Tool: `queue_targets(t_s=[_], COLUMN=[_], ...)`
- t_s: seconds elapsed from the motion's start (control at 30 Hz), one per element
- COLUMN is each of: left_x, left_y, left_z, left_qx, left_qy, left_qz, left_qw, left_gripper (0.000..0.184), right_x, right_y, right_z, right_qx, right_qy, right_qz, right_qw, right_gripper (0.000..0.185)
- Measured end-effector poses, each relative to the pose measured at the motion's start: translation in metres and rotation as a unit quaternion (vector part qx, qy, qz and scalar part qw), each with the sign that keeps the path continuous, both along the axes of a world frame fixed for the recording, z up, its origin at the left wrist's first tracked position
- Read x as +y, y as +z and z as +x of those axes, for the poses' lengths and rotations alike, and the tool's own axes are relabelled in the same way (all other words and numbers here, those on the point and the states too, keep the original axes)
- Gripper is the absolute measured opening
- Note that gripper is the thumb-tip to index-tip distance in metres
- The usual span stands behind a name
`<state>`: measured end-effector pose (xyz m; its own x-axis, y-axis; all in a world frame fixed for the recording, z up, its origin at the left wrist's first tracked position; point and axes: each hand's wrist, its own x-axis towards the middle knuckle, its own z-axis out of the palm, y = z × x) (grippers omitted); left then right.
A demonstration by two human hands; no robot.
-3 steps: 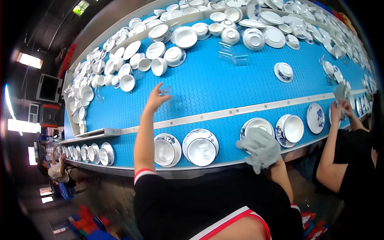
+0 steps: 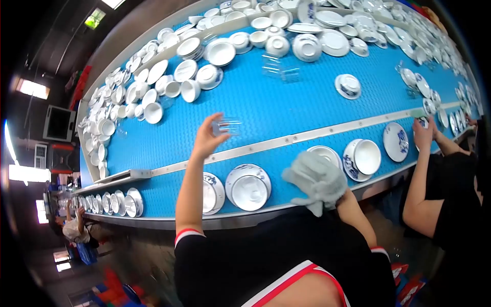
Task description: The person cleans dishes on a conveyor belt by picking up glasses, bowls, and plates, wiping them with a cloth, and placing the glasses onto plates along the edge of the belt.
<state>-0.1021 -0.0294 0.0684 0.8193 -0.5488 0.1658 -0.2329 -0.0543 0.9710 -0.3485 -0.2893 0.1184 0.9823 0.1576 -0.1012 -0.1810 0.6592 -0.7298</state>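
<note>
My left hand (image 2: 206, 137) is raised over the blue belt, thumb and fingers closed around a small clear ribbed cup (image 2: 230, 127), of glass or plastic. A bulky grey glove (image 2: 317, 181) covers my right hand, its thumb and fingers apart. That hand is above the front lane, in front of a partly covered white bowl on a plate (image 2: 327, 153). To its left, a white bowl (image 2: 249, 192) sits on a blue-patterned plate (image 2: 266, 176), with another set (image 2: 212, 193) partly behind my left forearm. A bowl (image 2: 367, 156) on a patterned plate lies to its right.
A metal divider (image 2: 266, 144) splits the belt (image 2: 245, 100) lengthwise. White bowls and plates crowd the far side, with clear cups (image 2: 281, 69) nearer. A patterned plate (image 2: 395, 142) lies right. Co-workers' hands (image 2: 425, 134) work at the right; another person (image 2: 75, 227) stands far left.
My left hand has shifted right and down slightly with the clear cup. My gloved right hand has moved left, and the glove's fingers look more spread. The view has shifted a little.
</note>
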Motion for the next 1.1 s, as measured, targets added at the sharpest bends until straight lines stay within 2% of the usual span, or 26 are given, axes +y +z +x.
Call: queue_targets(t_s=[0.07,0.13,0.17,0.2,0.23,0.27,0.33,0.37,0.4,0.47,0.5,0.53,0.57,0.6,0.63,0.7,0.73,0.8,0.83,0.87,0.93,0.97,1.0,1.03,1.07,1.1], left_x=[-0.069,-0.12,-0.145,-0.168,-0.185,-0.2,-0.233,-0.248,-0.261,-0.28,-0.291,-0.303,-0.312,-0.321,-0.329,-0.341,-0.352,-0.381,-0.397,-0.405,-0.409,-0.42,-0.435,-0.446,-0.453,-0.459], left_y=[0.017,0.039,0.053,0.061,0.061,0.063,0.076,0.081,0.081,0.085,0.082,0.077,0.077,0.083,0.088,0.085,0.082,0.078,0.079,0.078,0.09,0.087,0.086,0.091,0.092,0.092], left_z=[-0.057,-0.103,-0.126,-0.145,-0.152,-0.156,-0.171,-0.179,-0.183,-0.189,-0.19,-0.189,-0.187,-0.187,-0.188,-0.179,-0.18,-0.193,-0.208,-0.21,-0.219,-0.216,-0.207,-0.194,-0.185,-0.181], left_qx=[-0.119,-0.225,-0.314,-0.401,-0.409,-0.392,-0.302,-0.184,-0.125,-0.122,-0.12,-0.026,0.064,0.061,0.131,0.2,0.2,0.144,-0.083,-0.166,-0.227,-0.326,-0.418,-0.486,-0.53,-0.522], left_qy=[-0.083,-0.155,-0.154,-0.151,-0.138,-0.123,-0.08,-0.077,-0.093,-0.096,-0.093,-0.109,-0.122,-0.116,-0.108,-0.141,-0.141,-0.141,-0.129,-0.101,-0.102,-0.095,-0.085,-0.159,-0.221,-0.244], left_qz=[-0.145,-0.092,-0.09,-0.088,-0.099,-0.086,-0.068,-0.055,-0.067,-0.003,-0.003,-0.018,-0.034,-0.034,-0.048,-0.046,-0.044,0.006,-0.053,-0.063,-0.036,-0.121,-0.205,-0.229,-0.166,-0.107], left_qw=[0.979,0.958,0.932,0.899,0.897,0.907,0.947,0.978,0.985,0.988,0.988,0.994,0.99,0.991,0.984,0.969,0.969,0.979,0.987,0.979,0.968,0.933,0.881,0.829,0.802,0.81], left_gripper=[0.059,0.049,0.047,0.045,0.043,0.035,0.024,0.02,0.022,0.031,0.031,0.038,0.045,0.045,0.051,0.06,0.06,0.061,0.056,0.051,0.047,0.048,0.051,0.054,0.057,0.056], right_x=[-0.044,-0.055,-0.056,-0.068,-0.082,-0.094,-0.126,-0.142,-0.135,-0.177,-0.192,-0.206,-0.22,-0.226,-0.231,-0.241,-0.241,-0.24,-0.261,-0.264,-0.279,-0.288,-0.295,-0.291,-0.286,-0.311], right_y=[-0.024,0.015,0.02,0.014,0.01,0.005,-0.02,-0.031,-0.03,-0.006,0.007,0.018,0.005,0.007,0.01,0.03,0.048,0.075,0.074,0.049,0.052,0.056,0.049,0.066,0.086,0.055], right_z=[0.008,0.002,-0.006,-0.01,-0.019,-0.027,-0.026,-0.027,-0.033,-0.033,-0.035,-0.034,-0.035,-0.035,-0.041,-0.057,-0.058,-0.057,-0.051,-0.057,-0.061,-0.066,-0.072,-0.09,-0.103,-0.099], right_qx=[-0.021,0.102,0.016,0.044,-0.056,-0.143,-0.08,-0.02,-0.2,-0.376,-0.344,-0.342,-0.349,-0.353,-0.358,-0.338,-0.337,-0.33,-0.447,-0.396,-0.274,-0.074,-0.134,-0.044,0.046,0.018], right_qy=[0.077,0.035,-0.063,-0.025,-0.064,-0.087,-0.095,-0.094,-0.17,-0.193,-0.161,-0.146,-0.218,-0.285,-0.282,-0.345,-0.346,-0.301,-0.311,-0.369,-0.361,-0.21,-0.197,-0.217,-0.227,-0.23], right_qz=[0.108,0.263,-0.018,0.067,-0.332,-0.673,-0.649,-0.62,-0.649,-0.707,-0.754,-0.779,-0.721,-0.655,-0.653,-0.775,-0.775,-0.753,-0.658,-0.699,-0.617,-0.365,-0.368,-0.261,-0.149,-0.3], right_qw=[0.991,0.959,0.998,0.996,0.939,0.72,0.75,0.779,0.714,0.568,0.536,0.506,0.558,0.604,0.605,0.407,0.408,0.483,0.521,0.468,0.644,0.904,0.899,0.939,0.961,0.926], right_gripper=[0.044,0.05,0.057,0.051,0.049,0.047,0.045,0.043,0.037,0.027,0.022,0.023,0.022,0.022,0.022,0.022,0.022,0.02,0.023,0.027,0.028,0.031,0.031,0.033,0.034,0.037])
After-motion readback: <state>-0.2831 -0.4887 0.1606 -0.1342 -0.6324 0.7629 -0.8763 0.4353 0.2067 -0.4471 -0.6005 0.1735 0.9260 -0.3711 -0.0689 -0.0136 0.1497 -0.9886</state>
